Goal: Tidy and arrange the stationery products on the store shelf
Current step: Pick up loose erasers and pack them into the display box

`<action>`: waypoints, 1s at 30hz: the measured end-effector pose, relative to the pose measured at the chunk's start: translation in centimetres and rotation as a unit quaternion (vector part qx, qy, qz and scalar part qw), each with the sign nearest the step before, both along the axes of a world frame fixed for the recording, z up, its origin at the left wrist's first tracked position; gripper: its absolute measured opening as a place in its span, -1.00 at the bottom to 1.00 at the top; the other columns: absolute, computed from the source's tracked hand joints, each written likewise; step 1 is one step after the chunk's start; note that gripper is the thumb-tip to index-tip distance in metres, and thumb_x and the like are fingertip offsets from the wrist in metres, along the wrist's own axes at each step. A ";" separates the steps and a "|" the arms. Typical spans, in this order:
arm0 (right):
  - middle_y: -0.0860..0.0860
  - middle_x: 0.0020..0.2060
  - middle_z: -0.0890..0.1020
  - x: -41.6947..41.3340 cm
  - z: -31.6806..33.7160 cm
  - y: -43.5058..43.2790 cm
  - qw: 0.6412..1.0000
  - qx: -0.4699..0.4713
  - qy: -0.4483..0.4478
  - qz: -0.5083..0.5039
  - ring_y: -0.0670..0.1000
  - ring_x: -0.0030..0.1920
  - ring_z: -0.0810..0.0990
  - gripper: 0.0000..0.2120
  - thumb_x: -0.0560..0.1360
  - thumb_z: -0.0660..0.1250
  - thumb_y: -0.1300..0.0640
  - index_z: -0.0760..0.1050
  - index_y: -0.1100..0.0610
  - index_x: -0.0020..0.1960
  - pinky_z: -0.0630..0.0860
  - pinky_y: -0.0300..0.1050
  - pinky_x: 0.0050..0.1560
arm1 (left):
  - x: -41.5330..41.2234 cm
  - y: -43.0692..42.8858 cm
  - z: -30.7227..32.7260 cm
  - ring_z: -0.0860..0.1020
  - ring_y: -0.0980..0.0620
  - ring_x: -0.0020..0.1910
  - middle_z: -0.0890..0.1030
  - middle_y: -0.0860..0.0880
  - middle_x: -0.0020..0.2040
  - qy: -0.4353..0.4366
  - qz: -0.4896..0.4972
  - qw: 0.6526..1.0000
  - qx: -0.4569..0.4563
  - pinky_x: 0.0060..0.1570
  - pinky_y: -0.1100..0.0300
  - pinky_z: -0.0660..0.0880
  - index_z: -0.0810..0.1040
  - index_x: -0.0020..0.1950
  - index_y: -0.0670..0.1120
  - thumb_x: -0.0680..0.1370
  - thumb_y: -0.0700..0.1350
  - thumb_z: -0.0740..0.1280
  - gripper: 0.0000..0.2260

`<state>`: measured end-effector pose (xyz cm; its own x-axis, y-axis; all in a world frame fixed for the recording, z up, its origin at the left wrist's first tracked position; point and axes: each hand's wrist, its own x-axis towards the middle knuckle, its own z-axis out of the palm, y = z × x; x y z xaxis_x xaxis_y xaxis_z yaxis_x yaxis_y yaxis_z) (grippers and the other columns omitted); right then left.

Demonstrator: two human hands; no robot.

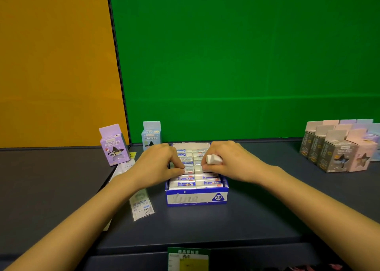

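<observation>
Now left grip pinches a wrapped eraser; right grip clasps a white wedge.

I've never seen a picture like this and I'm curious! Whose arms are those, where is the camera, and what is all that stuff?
The camera sits on a person's head, looking down at their own bare arms. On the dark shelf stands a blue-and-white cardboard box of wrapped white erasers. The left hand pinches one eraser inside the box; the right hand holds a loose white eraser. A purple carton stands to the left, and grey and pink cartons to the right.
</observation>
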<state>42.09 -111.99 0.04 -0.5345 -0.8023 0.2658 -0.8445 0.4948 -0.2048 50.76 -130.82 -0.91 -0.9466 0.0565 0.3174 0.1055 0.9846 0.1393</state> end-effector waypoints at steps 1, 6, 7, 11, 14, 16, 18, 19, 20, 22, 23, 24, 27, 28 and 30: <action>0.03 0.01 0.56 0.0 0.2 0.1 1.000 -0.017 -0.002 0.002 0.06 0.03 0.53 -0.77 0.47 0.31 -0.05 0.57 0.06 0.03 0.46 0.02 0.08 | 0.1 0.0 0.0 0.50 0.09 -0.02 0.64 0.05 0.00 0.004 -0.002 1.000 -0.002 -0.03 0.09 0.48 0.67 0.01 0.04 0.46 0.05 0.35 -0.80; 0.00 -0.07 0.48 0.7 1.1 -0.1 0.999 -0.024 -0.004 0.040 0.02 -0.01 0.45 -0.71 0.51 0.27 -0.02 0.49 0.06 0.18 0.39 -0.06 0.04 | 0.6 2.2 1.5 0.56 0.02 -0.23 0.65 -0.04 -0.24 0.047 -0.043 0.971 0.233 -0.18 0.11 0.49 0.68 -0.12 -0.08 0.45 0.23 0.24 -0.58; -0.02 -0.06 0.46 1.0 1.2 -0.2 0.999 -0.010 -0.002 0.052 0.00 -0.01 0.44 -0.69 0.51 0.27 -0.03 0.46 0.05 0.22 0.39 -0.06 0.06 | 0.6 2.8 1.9 0.57 0.01 -0.26 0.67 -0.08 -0.24 0.036 -0.046 0.957 0.286 -0.19 0.14 0.48 0.68 -0.13 -0.07 0.43 0.28 0.21 -0.53; 0.03 0.08 0.52 1.7 1.0 -0.3 0.996 0.006 0.004 0.088 0.00 0.08 0.46 -0.70 0.51 0.26 -0.03 0.44 0.06 0.20 0.41 -0.09 0.11 | 1.0 3.6 2.3 0.51 0.12 -0.30 0.65 0.00 -0.31 -0.042 -0.043 0.914 0.402 -0.28 0.34 0.43 0.65 -0.23 -0.05 0.43 0.18 0.25 -0.65; -0.03 -0.04 0.47 1.9 1.1 -0.1 0.995 0.009 -0.009 0.097 -0.07 -0.02 0.41 -0.70 0.52 0.25 -0.03 0.44 0.02 0.22 0.33 -0.21 -0.08 | 1.3 3.2 1.9 0.57 0.09 -0.17 0.68 -0.04 -0.16 -0.075 -0.049 0.910 0.405 -0.18 0.30 0.46 0.67 -0.11 -0.05 0.41 0.07 0.35 -0.77; -0.05 -0.07 0.46 1.9 1.4 -0.1 0.994 0.014 -0.012 0.105 -0.08 -0.04 0.41 -0.67 0.52 0.24 -0.05 0.43 0.01 0.26 0.31 -0.21 -0.09 | 1.3 3.1 1.6 0.60 0.04 -0.11 0.69 -0.07 -0.08 -0.070 -0.048 0.910 0.406 -0.12 0.24 0.50 0.66 -0.06 -0.04 0.44 -0.01 0.36 -0.83; 0.00 0.03 0.54 1.7 1.7 0.1 0.996 0.015 -0.010 0.086 -0.03 0.05 0.48 -0.60 0.51 0.23 -0.10 0.41 0.01 0.31 0.38 -0.14 0.04 | 1.4 3.1 1.5 0.59 0.15 -0.17 0.69 -0.03 -0.12 -0.053 -0.043 0.908 0.413 -0.21 0.36 0.50 0.66 -0.05 -0.04 0.47 -0.07 0.35 -0.87; 0.01 0.03 0.58 1.5 2.0 0.3 0.998 0.002 -0.011 0.065 -0.01 0.04 0.52 -0.59 0.50 0.24 -0.12 0.41 0.02 0.30 0.40 -0.11 0.07 | 1.4 3.0 1.5 0.58 0.22 -0.24 0.68 0.01 -0.16 -0.038 -0.035 0.906 0.420 -0.28 0.43 0.47 0.67 -0.04 -0.04 0.47 -0.09 0.35 -0.87; 0.00 -0.08 0.61 1.2 2.2 0.6 0.999 -0.023 -0.021 0.044 -0.02 -0.08 0.55 -0.61 0.49 0.25 -0.13 0.44 0.02 0.25 0.43 -0.11 0.00 | 1.5 2.8 1.5 0.57 0.27 -0.28 0.68 0.05 -0.20 -0.023 -0.024 0.903 0.428 -0.33 0.47 0.45 0.67 -0.03 -0.06 0.47 -0.10 0.35 -0.86; -0.07 -0.39 0.50 0.5 2.5 1.3 0.997 -0.070 -0.037 0.013 -0.10 -0.37 0.42 -0.74 0.48 0.28 -0.12 0.44 0.03 0.05 0.37 -0.19 -0.28 | 1.8 2.0 1.5 0.60 0.30 -0.27 0.67 0.12 -0.21 0.000 0.001 0.897 0.442 -0.34 0.47 0.47 0.66 0.02 -0.07 0.47 -0.12 0.36 -0.84; -0.08 -0.43 0.44 0.1 2.5 1.6 0.996 -0.078 -0.036 -0.002 -0.11 -0.41 0.36 -0.75 0.47 0.29 -0.11 0.38 0.05 -0.01 0.31 -0.22 -0.35 | 2.0 1.5 1.4 0.62 0.28 -0.22 0.66 0.15 -0.19 0.008 0.012 0.899 0.438 -0.31 0.44 0.50 0.65 0.03 -0.05 0.47 -0.12 0.37 -0.83; -0.09 -0.41 0.42 -0.2 2.4 1.9 0.996 -0.074 -0.042 -0.016 -0.12 -0.40 0.35 -0.72 0.47 0.30 -0.10 0.32 0.07 -0.04 0.28 -0.23 -0.37 | 2.1 1.1 1.3 0.62 0.24 -0.16 0.65 0.16 -0.17 0.015 0.021 0.903 0.429 -0.27 0.40 0.53 0.65 0.02 -0.03 0.46 -0.12 0.37 -0.84; -0.08 -0.32 0.39 -0.6 2.1 2.1 0.995 -0.042 -0.091 -0.029 -0.10 -0.35 0.34 -0.71 0.49 0.28 -0.04 0.22 0.11 -0.06 0.28 -0.21 -0.32 | 2.5 0.5 0.9 0.60 0.27 -0.16 0.63 0.17 -0.16 0.018 0.031 0.916 0.400 -0.27 0.43 0.55 0.65 -0.01 -0.03 0.45 -0.13 0.38 -0.86; -0.06 -0.31 0.39 -0.6 2.0 2.0 0.992 -0.035 -0.118 -0.027 -0.09 -0.33 0.34 -0.76 0.52 0.24 0.01 0.21 0.10 -0.09 0.29 -0.19 -0.30 | 2.5 0.3 0.8 0.61 0.28 -0.17 0.64 0.14 -0.15 0.015 0.030 0.920 0.390 -0.27 0.43 0.55 0.65 -0.03 -0.03 0.45 -0.14 0.38 -0.88; -0.07 -0.28 0.39 -0.4 1.8 1.8 0.987 -0.031 -0.160 -0.018 -0.07 -0.28 0.35 -0.82 0.54 0.17 0.09 0.20 0.04 -0.17 0.30 -0.19 -0.26 | 2.5 0.2 0.5 0.63 0.22 -0.17 0.66 0.07 -0.16 0.010 0.030 0.926 0.376 -0.25 0.40 0.56 0.64 -0.09 -0.03 0.44 -0.14 0.40 -0.92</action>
<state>41.68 -110.19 1.80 -0.6267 -0.7688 0.1274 -0.7143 0.5013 -0.4883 53.23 -130.62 -0.44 -0.9341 -0.2410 0.2635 0.0632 0.6146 0.7863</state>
